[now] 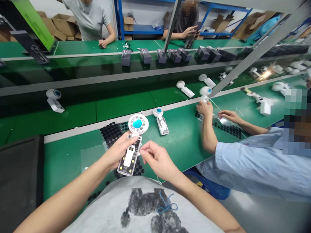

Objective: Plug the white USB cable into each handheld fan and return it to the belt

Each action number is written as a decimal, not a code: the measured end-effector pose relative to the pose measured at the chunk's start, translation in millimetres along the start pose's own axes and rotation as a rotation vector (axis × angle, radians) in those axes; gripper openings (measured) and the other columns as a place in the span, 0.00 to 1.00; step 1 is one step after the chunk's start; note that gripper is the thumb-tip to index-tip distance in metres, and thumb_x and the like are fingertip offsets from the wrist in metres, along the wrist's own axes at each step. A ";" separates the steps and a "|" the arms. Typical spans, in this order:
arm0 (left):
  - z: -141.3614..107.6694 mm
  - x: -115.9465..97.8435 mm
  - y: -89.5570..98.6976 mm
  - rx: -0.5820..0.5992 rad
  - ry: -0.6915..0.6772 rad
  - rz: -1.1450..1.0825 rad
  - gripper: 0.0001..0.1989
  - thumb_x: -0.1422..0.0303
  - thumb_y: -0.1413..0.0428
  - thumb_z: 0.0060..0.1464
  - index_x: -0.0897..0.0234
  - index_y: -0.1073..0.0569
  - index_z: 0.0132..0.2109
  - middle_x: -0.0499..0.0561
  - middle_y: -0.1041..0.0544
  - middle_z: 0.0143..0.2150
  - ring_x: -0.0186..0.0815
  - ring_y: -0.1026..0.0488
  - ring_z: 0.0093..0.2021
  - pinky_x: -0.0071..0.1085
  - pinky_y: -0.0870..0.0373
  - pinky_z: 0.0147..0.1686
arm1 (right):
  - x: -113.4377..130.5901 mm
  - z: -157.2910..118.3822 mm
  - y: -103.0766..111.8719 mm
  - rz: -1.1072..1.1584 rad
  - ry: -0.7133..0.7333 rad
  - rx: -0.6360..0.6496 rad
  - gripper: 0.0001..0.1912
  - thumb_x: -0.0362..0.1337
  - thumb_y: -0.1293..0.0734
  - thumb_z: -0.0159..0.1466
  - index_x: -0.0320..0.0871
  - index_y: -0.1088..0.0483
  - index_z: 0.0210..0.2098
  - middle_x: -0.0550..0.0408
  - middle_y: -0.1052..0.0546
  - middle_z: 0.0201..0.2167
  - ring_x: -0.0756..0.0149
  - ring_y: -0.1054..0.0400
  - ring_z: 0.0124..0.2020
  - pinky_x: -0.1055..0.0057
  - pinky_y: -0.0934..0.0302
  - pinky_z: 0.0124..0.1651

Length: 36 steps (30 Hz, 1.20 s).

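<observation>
A white handheld fan with a blue hub and a see-through handle showing its circuit board is in my left hand, the thumb across the handle's top. My right hand is closed in a pinch at the handle's right side, on what looks like the end of a white cable; the fingers mostly hide it. Just beyond lies a second handheld fan on the green bench. A sheet of black round pads lies under and behind my left hand.
A dark tray stands at the left. Behind the bench rim, a conveyor carries white fans, including one fan at left. On the right, a co-worker's hands handle another fan. Grey boxes line the far side, near two other people.
</observation>
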State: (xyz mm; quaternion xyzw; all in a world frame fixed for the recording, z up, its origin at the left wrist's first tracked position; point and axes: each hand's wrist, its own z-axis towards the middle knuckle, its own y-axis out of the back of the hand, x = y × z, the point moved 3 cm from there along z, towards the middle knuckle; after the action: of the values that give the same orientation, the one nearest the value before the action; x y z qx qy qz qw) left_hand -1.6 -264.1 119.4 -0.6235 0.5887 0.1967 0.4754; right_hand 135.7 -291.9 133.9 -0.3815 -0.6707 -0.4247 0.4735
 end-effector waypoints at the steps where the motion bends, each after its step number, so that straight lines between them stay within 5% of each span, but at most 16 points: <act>1: -0.6 0.1 -1.3 0.011 0.004 0.027 0.20 0.61 0.42 0.47 0.61 0.33 0.47 0.47 0.27 0.32 0.30 0.30 0.27 0.24 0.35 0.25 | -0.5 -0.7 0.5 -0.026 -0.001 0.006 0.05 0.36 0.40 0.62 0.42 0.37 0.30 0.63 0.33 0.19 0.74 0.40 0.21 0.75 0.46 0.27; 21: 7.6 18.1 -8.9 -0.010 0.082 0.091 0.16 0.59 0.42 0.46 0.63 0.33 0.40 0.47 0.28 0.28 0.30 0.32 0.24 0.24 0.38 0.23 | -30.5 7.3 1.4 0.077 -0.064 0.104 0.06 0.37 0.40 0.61 0.43 0.38 0.29 0.62 0.31 0.20 0.73 0.40 0.21 0.74 0.45 0.28; 24: 14.1 9.5 10.1 -0.093 0.079 0.114 0.15 0.60 0.42 0.46 0.65 0.33 0.38 0.48 0.28 0.26 0.31 0.32 0.23 0.25 0.37 0.21 | -39.0 4.9 23.4 0.048 -0.115 0.083 0.07 0.38 0.39 0.61 0.43 0.38 0.27 0.63 0.34 0.18 0.73 0.42 0.21 0.75 0.47 0.27; 27: 36.9 -7.9 47.2 -0.318 -0.042 0.088 0.13 0.63 0.42 0.47 0.65 0.35 0.36 0.46 0.29 0.23 0.30 0.33 0.21 0.25 0.37 0.20 | -56.2 -0.9 64.4 0.009 -0.229 -0.090 0.10 0.42 0.38 0.59 0.42 0.39 0.26 0.64 0.37 0.16 0.74 0.47 0.18 0.75 0.53 0.23; 29: 62.5 -12.7 60.0 -0.334 -0.065 0.059 0.09 0.66 0.42 0.47 0.65 0.34 0.33 0.45 0.30 0.22 0.29 0.34 0.20 0.24 0.37 0.21 | -67.4 -5.0 85.0 0.031 -0.260 -0.175 0.12 0.45 0.39 0.60 0.43 0.39 0.27 0.64 0.37 0.17 0.75 0.50 0.17 0.75 0.56 0.22; 32: 108.2 -1.8 42.3 -0.201 -0.020 0.079 0.05 0.70 0.43 0.47 0.65 0.33 0.28 0.47 0.30 0.21 0.29 0.34 0.21 0.25 0.37 0.23 | -81.7 -6.6 89.4 0.059 -0.241 -0.199 0.15 0.48 0.39 0.60 0.43 0.39 0.27 0.63 0.38 0.18 0.74 0.51 0.18 0.74 0.57 0.23; 36: 170.0 29.0 -19.2 -0.139 -0.028 0.189 0.04 0.71 0.44 0.49 0.67 0.31 0.29 0.48 0.28 0.26 0.30 0.31 0.26 0.30 0.33 0.31 | -104.5 -2.3 69.1 0.080 -0.252 -0.208 0.18 0.52 0.39 0.59 0.43 0.38 0.26 0.63 0.39 0.17 0.73 0.50 0.18 0.74 0.58 0.22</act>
State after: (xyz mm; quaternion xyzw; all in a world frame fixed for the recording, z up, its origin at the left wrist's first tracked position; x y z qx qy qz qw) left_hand 76.2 -142.7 23.0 -0.5941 0.6229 0.2898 0.4185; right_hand 226.8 -281.4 48.6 -0.5049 -0.6616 -0.4215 0.3602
